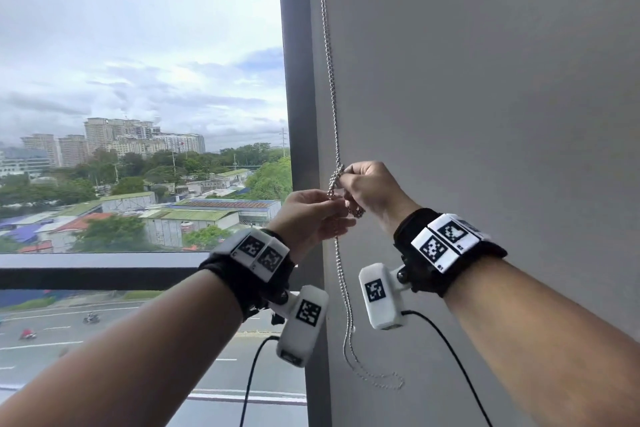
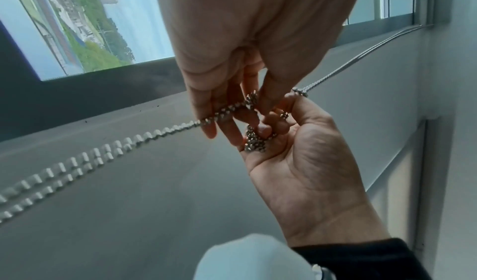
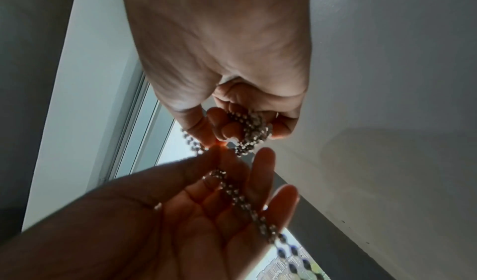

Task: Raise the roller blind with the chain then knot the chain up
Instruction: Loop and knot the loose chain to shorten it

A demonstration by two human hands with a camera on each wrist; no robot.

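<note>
A silver bead chain [image 1: 331,87] hangs doubled along the dark window frame post [image 1: 298,80] and drops past my hands to a slack loop [image 1: 349,322]. My right hand [image 1: 346,180] is the upper one. Its fingers curl round a bunched coil of chain [image 3: 251,127], which also shows in its palm as a coil [image 2: 254,143]. Just below, my left hand [image 1: 337,210] pinches the chain between thumb and fingers [image 2: 247,108]. The hanging part of the chain [image 3: 242,200] trails across its straighter outer fingers. The two hands almost touch. No blind shows in the head view.
A plain grey wall [image 1: 485,80] fills the right side. The window glass [image 1: 138,80] on the left looks out over a city, with a dark rail [image 1: 86,270] across its lower part. Black cables [image 1: 249,374] hang from both wrist cameras.
</note>
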